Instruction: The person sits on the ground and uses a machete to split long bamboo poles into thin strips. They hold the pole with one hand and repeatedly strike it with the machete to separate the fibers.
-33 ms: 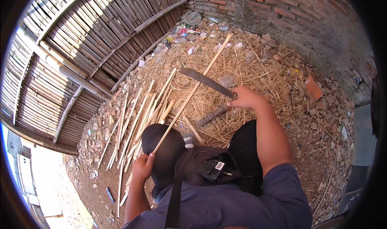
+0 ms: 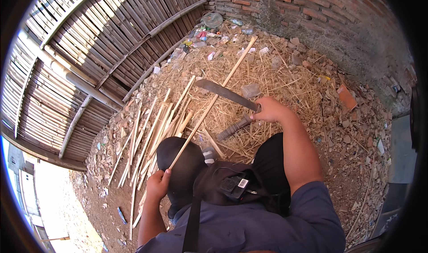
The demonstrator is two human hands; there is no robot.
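Left hand (image 2: 158, 185) is pinching the pale strip (image 2: 207, 109) at its near end; right hand (image 2: 270, 109) is gripping the machete (image 2: 234, 96). Blade's sitting a touch lower now, crossing the strip nearer the left hand, so probably mid-stroke.

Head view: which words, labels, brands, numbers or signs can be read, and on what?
Nothing is legible.
White rectangular label on the black plastic box: too small to read.
Colourful plastic litter by the bamboo fence: any print too blurred.
Dark curved metal blade: none visible.
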